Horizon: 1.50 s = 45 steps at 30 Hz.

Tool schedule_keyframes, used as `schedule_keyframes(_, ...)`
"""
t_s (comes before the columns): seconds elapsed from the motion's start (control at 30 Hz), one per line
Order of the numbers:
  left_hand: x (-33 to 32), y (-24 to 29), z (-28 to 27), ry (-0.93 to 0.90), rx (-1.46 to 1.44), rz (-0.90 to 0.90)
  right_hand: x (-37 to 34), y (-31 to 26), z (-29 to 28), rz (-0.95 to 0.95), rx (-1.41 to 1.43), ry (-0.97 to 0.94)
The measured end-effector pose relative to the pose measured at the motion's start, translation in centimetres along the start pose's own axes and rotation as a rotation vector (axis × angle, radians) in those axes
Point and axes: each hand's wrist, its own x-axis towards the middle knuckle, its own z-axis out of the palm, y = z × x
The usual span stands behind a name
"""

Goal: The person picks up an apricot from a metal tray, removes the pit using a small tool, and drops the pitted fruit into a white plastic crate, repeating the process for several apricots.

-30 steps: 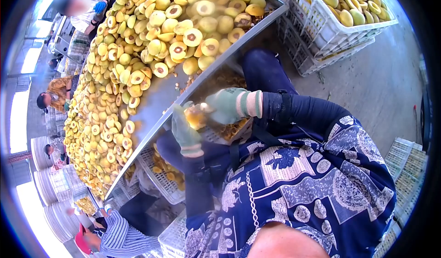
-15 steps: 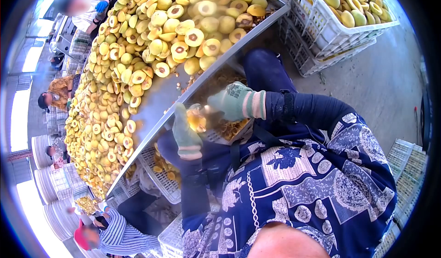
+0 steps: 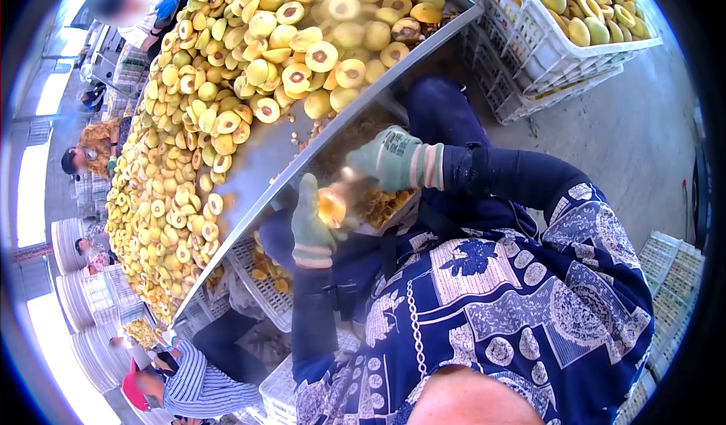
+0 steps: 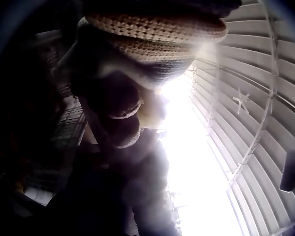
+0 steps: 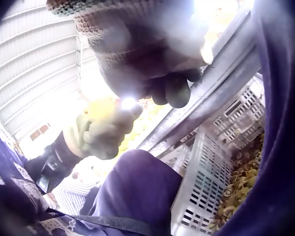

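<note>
In a pale green knitted glove, the left hand [image 3: 311,224] holds a yellow-orange fruit piece [image 3: 331,207] between thumb and fingers. The gloved right hand [image 3: 389,159] is up and to the right of it, apart from the fruit, fingers curled with a small pale thing [image 3: 347,173] at their tips; what it is cannot be told. In the right wrist view the right hand [image 5: 142,49] fills the top, and the left hand [image 5: 101,132] is beyond it. The left wrist view shows the left hand [image 4: 137,59] dark, its curled fingertips [image 4: 125,132] visible.
A metal-edged table [image 3: 265,149] bears a large heap of halved yellow fruit [image 3: 189,122]. White crates of fruit [image 3: 560,54] are stacked at the upper right. Below the hands are crates [image 3: 261,293] with fruit pieces. Several people sit along the left.
The right hand has moved right and slightly up, away from the left hand. The fruit piece in the left hand is turned and shows a rounder orange face.
</note>
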Motion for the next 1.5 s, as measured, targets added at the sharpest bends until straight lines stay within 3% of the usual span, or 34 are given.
schedule_keyframes(0.07,0.5,0.0,-0.3,-0.117,-0.014,0.005,0.3,-0.5,0.2,-0.068,-0.115,-0.128)
schedule_keyframes(0.1,0.1,0.2,-0.1,-0.157,-0.105,-0.096,0.5,-0.4,0.5,-0.067,-0.133,-0.138)
schedule_keyframes(0.2,-0.5,0.9,0.4,-0.085,-0.056,-0.162,0.6,-0.2,0.0,-0.049,-0.181,-0.138)
schedule_keyframes(0.33,-0.7,1.0,0.2,-0.145,-0.14,-0.226,1.1,0.2,0.4,-0.067,-0.182,-0.113)
schedule_keyframes(0.43,-0.5,0.2,-0.4,-0.02,-0.112,-0.188,1.8,1.3,1.7,-0.132,-0.211,-0.094)
schedule_keyframes(0.5,-0.6,0.7,-0.8,-0.129,-0.075,-0.317,2.3,2.0,1.7,0.0,-0.01,-0.119)
schedule_keyframes(0.53,-1.6,1.3,-0.5,-0.17,-0.049,-0.363,2.4,4.3,2.8,-0.071,-0.078,-0.018)
schedule_keyframes(0.63,-1.5,0.7,-0.8,-0.048,-0.083,-0.304,0.9,2.1,0.3,-0.025,-0.123,-0.098)
schedule_keyframes(0.7,-0.7,0.2,-0.7,0.013,-0.103,-0.258,1.2,0.7,-0.1,-0.075,-0.093,-0.04)
schedule_keyframes(0.83,-0.1,-0.3,-2.2,-0.177,-0.081,-0.235,1.9,-0.2,1.2,-0.14,-0.146,-0.142)
schedule_keyframes(1.0,-0.7,-0.1,-0.6,-0.121,-0.184,-0.26,2.6,0.4,1.6,-0.154,-0.22,-0.197)
schedule_keyframes(1.07,-1.4,-0.2,0.5,0.075,-0.334,-0.244,3.3,2.0,2.2,-0.063,-0.128,-0.233)
schedule_keyframes(1.1,-1.8,0.9,-1.1,-0.117,-0.162,-0.349,3.6,3.0,2.6,0.029,-0.032,-0.267)
schedule_keyframes(1.13,-2.1,0.8,-1.3,-0.061,-0.204,-0.287,3.1,4.5,3.3,0.028,-0.117,-0.174)
schedule_keyframes(1.23,-2.3,1.6,-1.1,0.024,-0.033,-0.2,1.9,2.1,2.1,-0.027,-0.138,-0.13)
schedule_keyframes(1.4,-1.2,0.5,-4.0,0.192,-0.051,0.075,1.9,0.4,2.0,0.114,-0.004,-0.08)
schedule_keyframes(1.47,-1.7,0.8,-7.2,0.265,-0.073,0.301,1.2,0.5,2.0,0.179,0.083,-0.079)
schedule_keyframes(1.5,-2.9,1.7,-7.7,0.398,0.025,0.413,1.0,0.5,1.9,0.243,0.174,-0.081)
